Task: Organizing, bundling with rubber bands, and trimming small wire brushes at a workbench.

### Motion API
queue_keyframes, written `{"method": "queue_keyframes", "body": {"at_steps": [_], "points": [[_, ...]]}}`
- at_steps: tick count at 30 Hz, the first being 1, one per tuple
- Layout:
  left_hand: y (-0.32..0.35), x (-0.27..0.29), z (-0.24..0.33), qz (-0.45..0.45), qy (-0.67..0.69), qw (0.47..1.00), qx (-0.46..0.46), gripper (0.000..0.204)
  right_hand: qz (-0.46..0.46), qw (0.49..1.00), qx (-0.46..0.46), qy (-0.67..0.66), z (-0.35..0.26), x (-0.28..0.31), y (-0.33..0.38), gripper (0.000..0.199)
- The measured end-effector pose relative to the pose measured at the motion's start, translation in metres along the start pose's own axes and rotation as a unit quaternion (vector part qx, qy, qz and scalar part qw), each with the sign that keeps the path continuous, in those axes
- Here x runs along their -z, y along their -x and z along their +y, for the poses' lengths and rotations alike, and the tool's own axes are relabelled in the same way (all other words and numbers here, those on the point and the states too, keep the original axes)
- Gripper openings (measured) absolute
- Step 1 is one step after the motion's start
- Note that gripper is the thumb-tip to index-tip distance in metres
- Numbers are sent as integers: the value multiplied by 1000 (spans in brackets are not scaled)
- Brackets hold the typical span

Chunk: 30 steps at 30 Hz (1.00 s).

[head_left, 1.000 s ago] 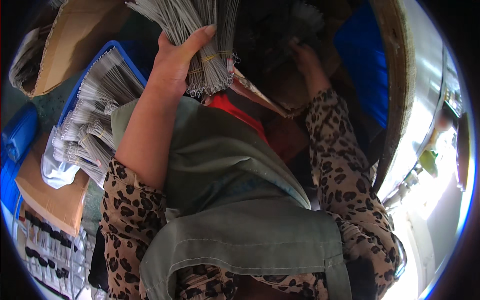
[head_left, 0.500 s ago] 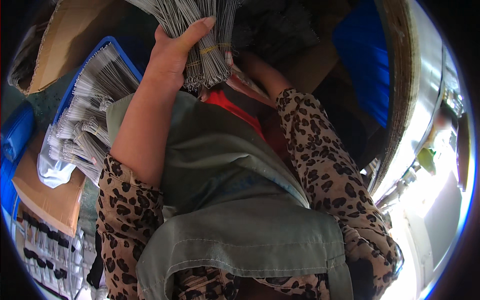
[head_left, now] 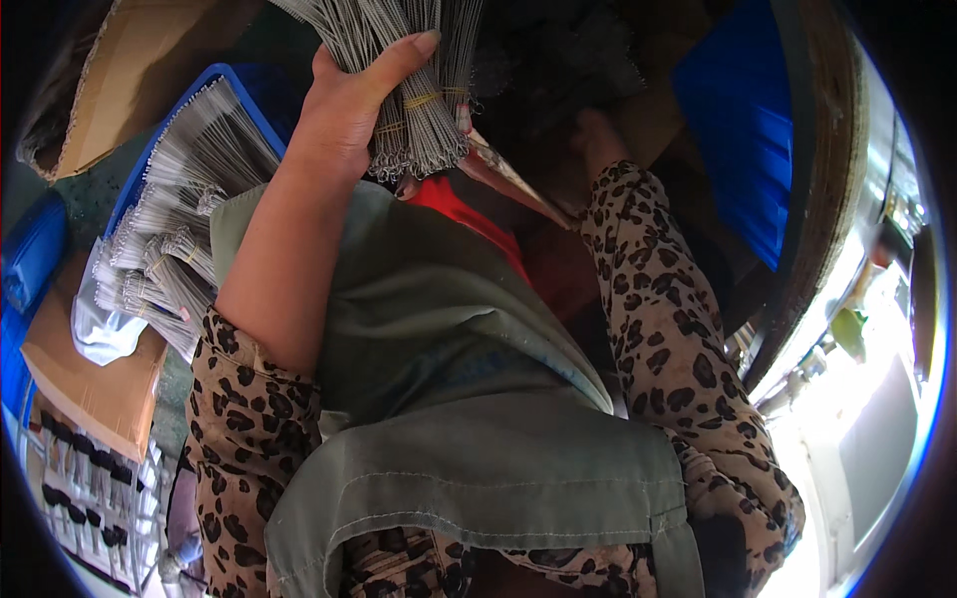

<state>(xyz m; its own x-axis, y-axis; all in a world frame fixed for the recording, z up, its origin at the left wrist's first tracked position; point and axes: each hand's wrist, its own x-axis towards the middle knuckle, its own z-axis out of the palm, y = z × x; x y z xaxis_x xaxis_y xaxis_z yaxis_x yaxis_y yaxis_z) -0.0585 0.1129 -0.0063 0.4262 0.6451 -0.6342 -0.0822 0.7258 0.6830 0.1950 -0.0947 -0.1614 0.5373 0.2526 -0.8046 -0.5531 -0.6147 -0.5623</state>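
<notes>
My left hand [head_left: 344, 105] is closed round bundles of thin twisted-wire brushes [head_left: 424, 120], held up at the top middle. Their looped ends point down toward my lap, and yellow bands tie them; the other ends run out of the picture. My right hand [head_left: 596, 140] reaches into a dark area to the right of the bundles. Its fingers are lost in shadow, near a dim dark heap [head_left: 578, 60] I cannot make out. A pale-edged flat piece [head_left: 523, 181] slants between the bundles and my right sleeve.
Left of my forearm, a blue bin [head_left: 221, 72] holds several more brush bundles [head_left: 184, 249]. Cardboard [head_left: 130, 75] stands at the upper left, with another carton [head_left: 95, 369] lower down. Blue sheeting [head_left: 743, 130] hangs at the right beside a thick curved edge [head_left: 832, 149]. Something red [head_left: 434, 195] lies below the bundles.
My right hand has left the underside of the bundles and moved right and away into the dark area. My left hand keeps its grip, almost in the same place.
</notes>
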Motion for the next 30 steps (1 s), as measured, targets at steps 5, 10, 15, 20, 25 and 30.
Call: {"method": "queue_keyframes", "body": {"at_steps": [5, 10, 15, 20, 25, 30], "points": [[1, -2, 0, 25, -8, 1000, -9, 86, -1, 1000, -16, -1, 12, 25, -36, 34], [0, -4, 1, 2, 13, 1000, 14, 90, -135, 916, 148, 349, 39, 51, -89, 34], [9, 4, 4, 63, -27, 997, -20, 97, -149, 842, 226, 467, 46, 8, -82, 30], [-2, -28, 5, 4, -9, 1000, 14, 100, -15, 996, -85, -30, 62, 58, -149, 28], [6, 3, 4, 53, -30, 998, -7, 96, -68, 946, -135, -286, -7, -27, -16, 31], [-3, 8, 0, -4, 17, 1000, 15, 93, -139, 927, -108, -330, -63, -32, 120, 32]]}}
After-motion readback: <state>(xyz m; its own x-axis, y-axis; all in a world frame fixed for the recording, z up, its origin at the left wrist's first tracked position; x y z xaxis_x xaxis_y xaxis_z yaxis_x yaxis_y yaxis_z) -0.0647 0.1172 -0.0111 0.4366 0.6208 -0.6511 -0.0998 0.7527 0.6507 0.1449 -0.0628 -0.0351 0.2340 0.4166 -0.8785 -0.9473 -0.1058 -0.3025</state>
